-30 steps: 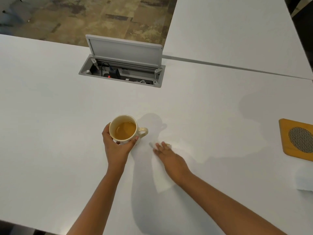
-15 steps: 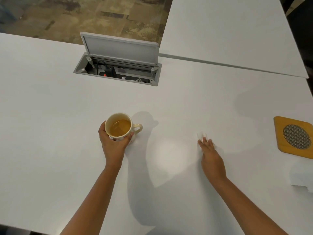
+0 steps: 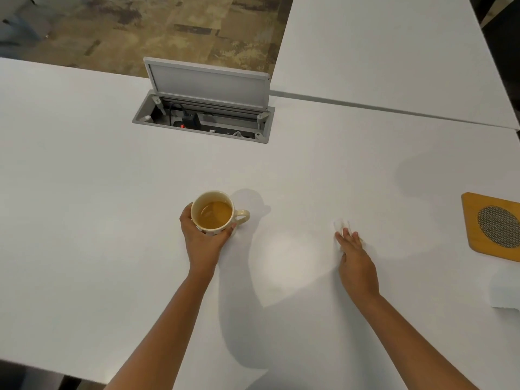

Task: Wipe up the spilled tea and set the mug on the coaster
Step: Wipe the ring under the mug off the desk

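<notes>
A cream mug with tea in it stands on the white table, handle pointing right. My left hand wraps around its near side. To the right, my right hand lies flat, fingers pressing a white paper tissue onto the table; most of the tissue is hidden under the hand. A wooden coaster with a round mesh centre lies at the right edge, apart from both hands. No spill is plainly visible on the white surface.
An open grey cable box with its lid up is sunk in the table behind the mug. More white tissue lies near the coaster at the right edge. A second table top adjoins at the back right.
My right hand has slid the tissue from beside the mug far to the right, then stayed about there. My left hand has kept hold of the mug.
</notes>
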`<action>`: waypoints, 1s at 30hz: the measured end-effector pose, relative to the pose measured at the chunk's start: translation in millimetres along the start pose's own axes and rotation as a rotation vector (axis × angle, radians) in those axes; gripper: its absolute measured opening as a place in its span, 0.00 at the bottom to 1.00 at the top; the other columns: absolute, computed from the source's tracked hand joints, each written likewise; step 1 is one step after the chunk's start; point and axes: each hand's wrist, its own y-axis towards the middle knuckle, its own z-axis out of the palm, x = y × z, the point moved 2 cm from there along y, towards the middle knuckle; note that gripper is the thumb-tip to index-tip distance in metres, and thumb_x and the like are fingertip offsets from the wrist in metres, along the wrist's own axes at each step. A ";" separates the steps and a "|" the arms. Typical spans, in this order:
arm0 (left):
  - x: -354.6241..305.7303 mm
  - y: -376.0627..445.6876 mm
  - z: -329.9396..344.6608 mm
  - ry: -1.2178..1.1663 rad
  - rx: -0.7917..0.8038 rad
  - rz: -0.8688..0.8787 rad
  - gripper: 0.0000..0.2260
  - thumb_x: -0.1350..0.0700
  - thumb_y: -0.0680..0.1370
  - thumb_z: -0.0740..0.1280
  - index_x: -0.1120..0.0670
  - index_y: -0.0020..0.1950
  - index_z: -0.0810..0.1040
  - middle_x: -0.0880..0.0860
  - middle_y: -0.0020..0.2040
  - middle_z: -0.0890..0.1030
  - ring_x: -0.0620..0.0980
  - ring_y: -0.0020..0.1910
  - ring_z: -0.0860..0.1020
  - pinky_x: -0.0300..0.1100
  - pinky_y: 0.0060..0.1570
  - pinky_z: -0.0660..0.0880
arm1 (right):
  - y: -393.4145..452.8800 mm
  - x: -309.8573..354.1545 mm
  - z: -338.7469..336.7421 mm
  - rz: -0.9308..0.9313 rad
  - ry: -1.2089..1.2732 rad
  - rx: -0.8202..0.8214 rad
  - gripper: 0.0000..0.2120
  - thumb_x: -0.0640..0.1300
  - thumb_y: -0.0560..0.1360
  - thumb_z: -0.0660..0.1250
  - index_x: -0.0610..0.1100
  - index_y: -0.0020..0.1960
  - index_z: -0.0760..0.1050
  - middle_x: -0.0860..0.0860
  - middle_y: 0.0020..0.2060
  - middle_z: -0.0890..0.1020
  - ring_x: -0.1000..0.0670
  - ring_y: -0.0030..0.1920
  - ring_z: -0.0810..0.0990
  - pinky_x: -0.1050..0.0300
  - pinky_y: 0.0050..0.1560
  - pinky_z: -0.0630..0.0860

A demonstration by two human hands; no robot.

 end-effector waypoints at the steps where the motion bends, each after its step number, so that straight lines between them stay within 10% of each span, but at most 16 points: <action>1: 0.6 0.4 -0.7 0.009 0.006 -0.001 0.40 0.54 0.59 0.81 0.44 0.64 0.62 0.44 0.62 0.69 0.37 0.58 0.71 0.42 0.57 0.72 | -0.4 0.0 0.3 -0.001 0.003 -0.002 0.23 0.27 0.77 0.53 0.41 0.68 0.69 0.47 0.72 0.65 0.48 0.75 0.58 0.66 0.66 0.57; 8: -6.2 -6.6 0.0 0.154 -0.003 -0.049 0.50 0.52 0.63 0.78 0.49 0.74 0.49 0.49 0.74 0.55 0.48 0.73 0.56 0.45 0.70 0.59 | 0.4 -1.7 1.6 -0.003 -0.018 0.008 0.23 0.27 0.77 0.53 0.41 0.68 0.69 0.48 0.73 0.64 0.49 0.75 0.58 0.68 0.64 0.57; 14: -29.3 -53.5 1.1 0.339 0.034 0.301 0.46 0.46 0.68 0.73 0.40 0.74 0.43 0.45 0.76 0.49 0.43 0.75 0.48 0.57 0.72 0.53 | 1.7 -1.5 2.7 0.000 -0.032 0.011 0.23 0.28 0.77 0.52 0.42 0.69 0.69 0.49 0.73 0.64 0.49 0.75 0.57 0.67 0.63 0.58; 21: -9.8 -105.1 39.1 0.594 0.495 0.357 0.26 0.54 0.79 0.59 0.39 0.71 0.49 0.46 0.74 0.62 0.44 0.72 0.60 0.36 0.69 0.53 | -3.4 24.6 17.4 0.121 0.135 -0.022 0.25 0.30 0.77 0.53 0.46 0.71 0.65 0.46 0.73 0.64 0.48 0.74 0.59 0.57 0.68 0.64; 30: 2.2 -105.1 90.0 1.085 0.673 0.471 0.28 0.58 0.80 0.52 0.47 0.76 0.41 0.49 0.77 0.41 0.54 0.75 0.38 0.53 0.69 0.31 | -20.5 48.4 36.0 -0.003 0.275 0.310 0.29 0.35 0.78 0.53 0.53 0.74 0.49 0.52 0.72 0.66 0.51 0.67 0.71 0.61 0.65 0.66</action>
